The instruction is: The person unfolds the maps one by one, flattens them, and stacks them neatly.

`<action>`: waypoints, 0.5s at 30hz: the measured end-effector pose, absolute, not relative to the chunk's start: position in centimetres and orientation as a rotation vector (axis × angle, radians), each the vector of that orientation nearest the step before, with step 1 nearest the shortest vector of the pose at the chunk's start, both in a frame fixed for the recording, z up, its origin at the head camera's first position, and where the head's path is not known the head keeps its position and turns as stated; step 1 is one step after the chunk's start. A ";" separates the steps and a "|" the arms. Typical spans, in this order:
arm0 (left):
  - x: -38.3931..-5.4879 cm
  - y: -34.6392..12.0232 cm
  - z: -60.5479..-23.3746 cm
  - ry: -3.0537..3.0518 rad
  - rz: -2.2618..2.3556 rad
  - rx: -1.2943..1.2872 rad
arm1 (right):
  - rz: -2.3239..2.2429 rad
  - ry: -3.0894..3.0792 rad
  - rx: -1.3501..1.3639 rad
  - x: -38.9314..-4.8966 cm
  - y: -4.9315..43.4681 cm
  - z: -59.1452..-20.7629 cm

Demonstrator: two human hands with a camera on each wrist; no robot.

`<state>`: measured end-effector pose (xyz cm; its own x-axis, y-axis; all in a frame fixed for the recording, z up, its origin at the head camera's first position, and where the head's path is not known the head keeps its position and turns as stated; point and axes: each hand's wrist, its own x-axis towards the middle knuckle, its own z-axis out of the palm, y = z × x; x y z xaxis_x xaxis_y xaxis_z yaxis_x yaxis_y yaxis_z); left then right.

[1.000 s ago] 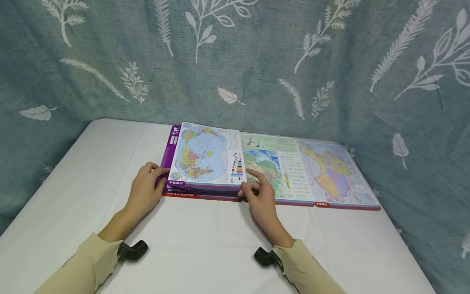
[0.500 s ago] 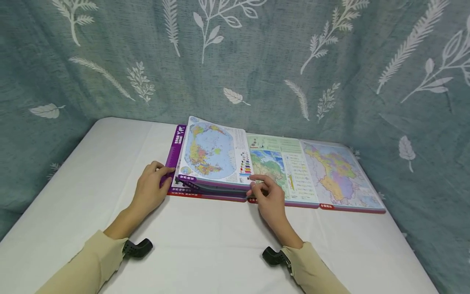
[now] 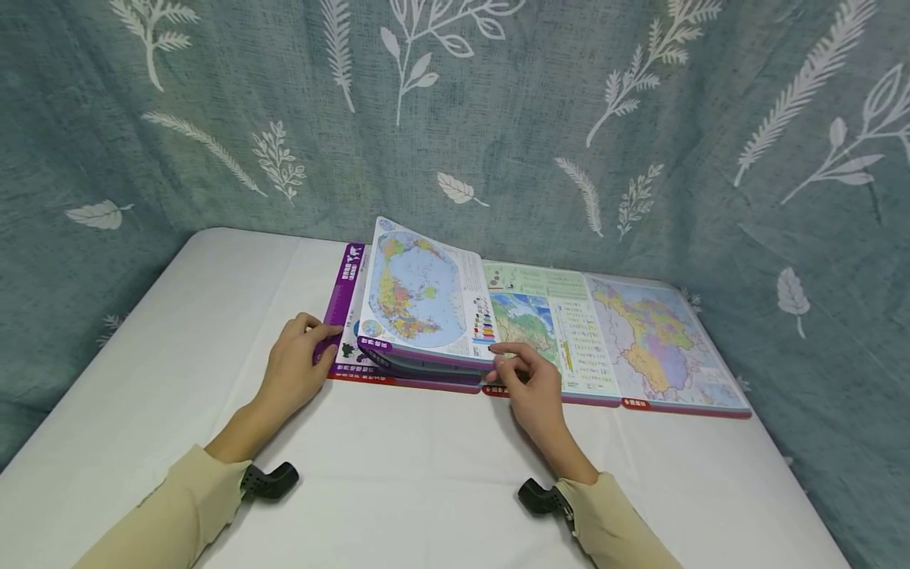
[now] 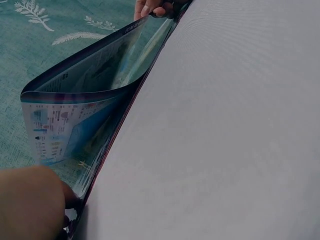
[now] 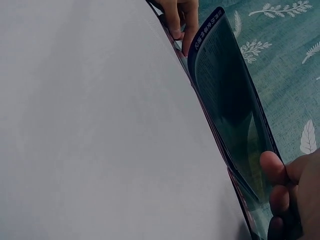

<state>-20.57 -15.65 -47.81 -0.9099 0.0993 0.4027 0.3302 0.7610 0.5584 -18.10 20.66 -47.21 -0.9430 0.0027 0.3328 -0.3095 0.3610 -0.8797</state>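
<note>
A folding map (image 3: pixel 543 324) lies on the white table with its right-hand panels spread flat. Its upper world-map panel (image 3: pixel 423 296) is lifted, with the left side raised and bowed above the layers below. My right hand (image 3: pixel 535 387) pinches the near right corner of that panel between thumb and index finger; the right wrist view shows the thumb (image 5: pixel 272 167) on the lifted panel. My left hand (image 3: pixel 297 359) rests at the near left edge, its fingertips on the purple strip (image 3: pixel 341 296). In the left wrist view the raised panel (image 4: pixel 75 97) curls up, its underside showing.
The white-covered table (image 3: pixel 398 490) extends in front of the map and to its left. A blue-green leaf-print curtain (image 3: pixel 441 103) hangs behind. Black wrist-worn devices (image 3: pixel 270 480) sit at both cuffs.
The raised panel has lifted further on its left side and shifted right with my right hand, uncovering more of the layer beneath. My left hand stays at the purple edge. The head view has turned slightly.
</note>
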 end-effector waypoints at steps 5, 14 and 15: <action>-20.5 -15.7 -47.8 -2.603 -0.921 -0.328 | 1.614 -2.349 0.234 -18.1 21.0 -47.4; -20.7 -15.7 -48.0 -2.590 -0.932 -0.337 | 1.638 -2.341 0.242 -16.9 21.4 -44.9; -20.7 -15.7 -48.0 -2.590 -0.931 -0.337 | 1.641 -2.332 0.250 -16.7 21.5 -44.6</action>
<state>-20.67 -15.65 -47.97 -0.9044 0.0986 0.4151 0.3403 0.7534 0.5626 -16.73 21.46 -44.57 -0.9463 0.0183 0.3229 -0.2977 0.3406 -0.8918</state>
